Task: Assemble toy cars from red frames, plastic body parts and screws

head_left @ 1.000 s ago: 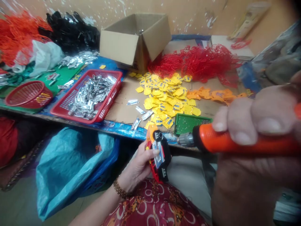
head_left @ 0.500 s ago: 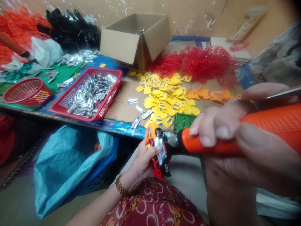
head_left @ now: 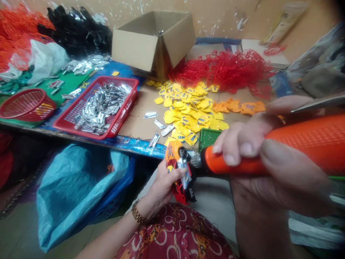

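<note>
My left hand (head_left: 164, 181) is closed round a small toy vehicle (head_left: 179, 187) of orange, red and black plastic, the thumb pressing on a silver stickered strip (head_left: 184, 175) along its side. In my right hand (head_left: 256, 151) is an orange electric screwdriver (head_left: 304, 147), held level and pointing left. Its metal chuck (head_left: 196, 160) is up against the toy's upper black part; the tip of the bit is hidden there. Just behind the chuck, a green mesh tray (head_left: 208, 138) sits at the table's front edge.
Yellow printed plates (head_left: 188, 111) lie heaped on cardboard, near orange parts (head_left: 238, 106) and red plastic frames (head_left: 226, 72). A red basket (head_left: 60, 124) holds silver strips. Behind stands an open carton (head_left: 134, 48). A round red basket (head_left: 24, 106) is left, a blue sack (head_left: 70, 194) below.
The screwdriver has moved left from beside the toy until its chuck meets it, and has stayed there since. Another screwdriver showed briefly at the far left and is gone.
</note>
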The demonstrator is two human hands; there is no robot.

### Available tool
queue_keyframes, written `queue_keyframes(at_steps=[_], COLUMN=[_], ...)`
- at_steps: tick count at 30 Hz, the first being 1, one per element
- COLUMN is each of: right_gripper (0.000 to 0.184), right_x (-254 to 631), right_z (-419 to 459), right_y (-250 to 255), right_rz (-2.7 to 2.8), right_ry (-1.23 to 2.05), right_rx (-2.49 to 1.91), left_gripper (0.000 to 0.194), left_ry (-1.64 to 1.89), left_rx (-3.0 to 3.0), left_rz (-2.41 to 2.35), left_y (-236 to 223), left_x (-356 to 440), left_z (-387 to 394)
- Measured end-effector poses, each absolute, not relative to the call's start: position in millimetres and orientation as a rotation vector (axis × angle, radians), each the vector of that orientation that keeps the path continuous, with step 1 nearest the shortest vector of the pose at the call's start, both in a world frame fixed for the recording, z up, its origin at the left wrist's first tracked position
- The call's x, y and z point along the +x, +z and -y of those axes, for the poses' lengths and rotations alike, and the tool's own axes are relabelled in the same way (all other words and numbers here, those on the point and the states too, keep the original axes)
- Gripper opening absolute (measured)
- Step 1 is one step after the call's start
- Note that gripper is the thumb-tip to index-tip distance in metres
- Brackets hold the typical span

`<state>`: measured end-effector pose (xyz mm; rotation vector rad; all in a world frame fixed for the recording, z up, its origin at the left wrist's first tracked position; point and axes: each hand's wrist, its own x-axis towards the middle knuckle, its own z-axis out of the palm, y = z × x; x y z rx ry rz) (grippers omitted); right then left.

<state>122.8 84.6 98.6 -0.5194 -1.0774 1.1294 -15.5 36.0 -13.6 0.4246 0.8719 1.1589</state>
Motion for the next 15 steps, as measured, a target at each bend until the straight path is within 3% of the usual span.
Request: queue_keyframes(at_steps=[11, 15], right_gripper=[0.034, 0.027], right_x=[121.0, 122.7], right_z=[-88.7, -85.1], right_y=[100.4, 94.2], right_rz=[1.043, 1.093], right_ry=[1.135, 1.155], right_rx=[-0.571, -0.548], left_gripper=[0.051, 0.052], left_ry=[1.140, 1.134], left_rx=[0.423, 0.401], left_rz=[-0.890, -0.890], left_y=[-12.2, -11.9], left_x=[-15.1, -15.0], left_z=[-35.6, -34.8])
